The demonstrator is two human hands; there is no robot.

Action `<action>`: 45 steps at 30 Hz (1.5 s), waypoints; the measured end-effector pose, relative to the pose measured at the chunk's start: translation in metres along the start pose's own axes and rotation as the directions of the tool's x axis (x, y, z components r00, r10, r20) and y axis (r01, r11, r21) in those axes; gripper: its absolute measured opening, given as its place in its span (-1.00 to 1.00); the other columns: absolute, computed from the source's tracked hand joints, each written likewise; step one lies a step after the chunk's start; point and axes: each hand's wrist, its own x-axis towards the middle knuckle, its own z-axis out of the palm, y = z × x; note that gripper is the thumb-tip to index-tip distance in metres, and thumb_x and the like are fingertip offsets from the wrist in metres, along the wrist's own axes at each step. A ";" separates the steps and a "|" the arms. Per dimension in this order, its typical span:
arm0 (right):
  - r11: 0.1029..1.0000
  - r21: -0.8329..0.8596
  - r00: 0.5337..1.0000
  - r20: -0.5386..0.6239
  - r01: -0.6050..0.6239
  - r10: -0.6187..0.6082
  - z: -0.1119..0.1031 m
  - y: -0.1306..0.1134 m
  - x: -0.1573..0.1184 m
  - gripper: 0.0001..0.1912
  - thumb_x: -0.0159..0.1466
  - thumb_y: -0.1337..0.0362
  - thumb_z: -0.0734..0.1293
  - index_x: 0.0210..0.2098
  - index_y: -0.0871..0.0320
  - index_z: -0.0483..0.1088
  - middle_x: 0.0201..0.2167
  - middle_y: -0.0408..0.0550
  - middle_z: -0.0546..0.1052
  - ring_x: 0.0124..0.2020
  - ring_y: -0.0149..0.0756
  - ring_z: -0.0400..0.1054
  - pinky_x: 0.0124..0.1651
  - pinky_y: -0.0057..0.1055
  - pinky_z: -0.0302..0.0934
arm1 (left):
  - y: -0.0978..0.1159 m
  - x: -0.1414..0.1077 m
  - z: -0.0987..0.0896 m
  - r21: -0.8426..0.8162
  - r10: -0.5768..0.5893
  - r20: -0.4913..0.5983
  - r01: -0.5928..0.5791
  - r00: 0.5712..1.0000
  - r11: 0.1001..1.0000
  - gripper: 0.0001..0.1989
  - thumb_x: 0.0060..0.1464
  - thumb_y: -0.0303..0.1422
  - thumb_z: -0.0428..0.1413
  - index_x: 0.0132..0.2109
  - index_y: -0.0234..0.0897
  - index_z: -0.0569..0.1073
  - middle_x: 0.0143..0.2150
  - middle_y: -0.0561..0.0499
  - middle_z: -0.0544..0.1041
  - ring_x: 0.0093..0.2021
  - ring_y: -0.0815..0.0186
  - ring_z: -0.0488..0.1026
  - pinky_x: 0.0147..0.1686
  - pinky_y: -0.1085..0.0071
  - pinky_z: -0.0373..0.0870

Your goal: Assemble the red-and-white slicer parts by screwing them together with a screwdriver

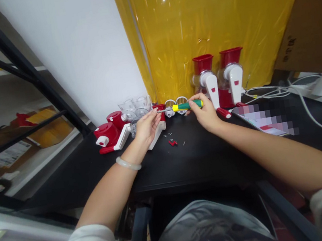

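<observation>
My right hand is closed round the green and yellow handle of a screwdriver, held level above the black table. Its metal shaft points left, and the fingers of my left hand pinch at the tip. Whether a small part is also between those fingers is too small to tell. Below the hands lie a small red piece and several tiny metal pieces. A white handle part rests beside my left hand.
Red bases and clear plastic parts stand at the left back. Metal drums are behind the screwdriver. Two red and white graters stand at the right back, near a booklet and white cables.
</observation>
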 end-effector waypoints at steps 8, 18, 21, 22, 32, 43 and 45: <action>0.977 0.188 0.991 -0.069 -0.101 0.116 0.004 0.010 0.006 -0.77 0.21 0.09 0.33 -0.33 0.06 0.22 -0.48 -0.25 0.42 -0.55 -0.40 0.41 -0.38 -0.35 0.37 | 0.004 0.001 0.000 0.006 0.012 0.037 -0.012 0.999 1.000 -0.92 0.09 -0.48 0.20 -0.22 -0.34 0.55 -0.27 0.00 0.61 -0.26 0.45 0.56 -0.03 0.47 0.47; 0.964 0.232 0.955 -0.231 -0.134 0.188 -0.010 0.013 0.026 -0.81 0.20 0.14 0.31 -0.36 0.07 0.20 -0.48 -0.26 0.40 -0.61 -0.48 0.34 -0.48 -0.45 0.33 | 0.005 0.002 -0.004 0.250 0.092 0.108 -0.117 0.990 0.961 -0.80 0.11 -0.31 0.19 -0.13 -0.31 0.55 -0.11 -0.08 0.61 -0.07 0.31 0.54 -0.01 0.35 0.47; 0.974 0.175 0.948 -0.256 -0.147 0.189 -0.016 0.017 0.029 -0.82 0.20 0.17 0.30 -0.39 0.08 0.21 -0.54 -0.27 0.39 -0.65 -0.49 0.31 -0.56 -0.50 0.24 | 0.001 0.001 -0.008 0.657 0.164 0.282 -0.315 0.945 0.685 -0.78 0.03 -0.25 0.24 -0.24 -0.32 0.60 -0.23 -0.10 0.63 -0.21 0.25 0.56 -0.15 0.32 0.48; 0.976 0.159 0.948 -0.257 -0.150 0.188 -0.017 0.018 0.029 -0.83 0.20 0.18 0.30 -0.40 0.08 0.21 -0.56 -0.27 0.38 -0.66 -0.49 0.31 -0.58 -0.51 0.21 | -0.001 0.000 -0.009 0.763 0.157 0.370 -0.396 0.915 0.510 -0.80 0.00 -0.25 0.26 -0.29 -0.31 0.61 -0.28 -0.09 0.63 -0.24 0.25 0.55 -0.18 0.33 0.46; 0.979 0.064 0.963 -0.177 -0.194 0.202 -0.018 0.022 0.023 -0.90 0.18 0.27 0.29 -0.42 0.10 0.25 -0.69 -0.33 0.33 -0.71 -0.46 0.30 -0.58 -0.50 0.20 | -0.003 -0.010 -0.008 0.805 -0.155 0.563 -0.581 0.812 -0.118 -0.83 0.05 -0.25 0.20 -0.28 -0.21 0.65 -0.34 -0.02 0.64 -0.34 0.29 0.54 -0.35 0.43 0.31; 0.971 0.051 0.961 -0.144 -0.233 0.238 -0.017 0.024 0.020 -0.86 0.16 0.24 0.31 -0.45 0.10 0.25 -0.67 -0.32 0.33 -0.75 -0.47 0.26 -0.64 -0.48 0.21 | 0.005 -0.002 -0.017 0.884 0.049 0.451 -0.438 0.891 -0.160 -0.73 -0.06 -0.06 0.26 -0.37 -0.15 0.64 -0.37 -0.06 0.61 -0.33 0.17 0.51 -0.31 0.32 0.33; 0.972 0.050 0.962 -0.144 -0.229 0.234 -0.017 0.024 0.020 -0.86 0.16 0.24 0.32 -0.46 0.10 0.25 -0.67 -0.31 0.34 -0.75 -0.47 0.26 -0.65 -0.48 0.21 | 0.007 0.000 -0.018 0.876 0.114 0.479 -0.466 0.870 -0.123 -0.74 -0.06 -0.09 0.27 -0.33 -0.16 0.64 -0.31 -0.08 0.62 -0.29 0.15 0.51 -0.25 0.28 0.35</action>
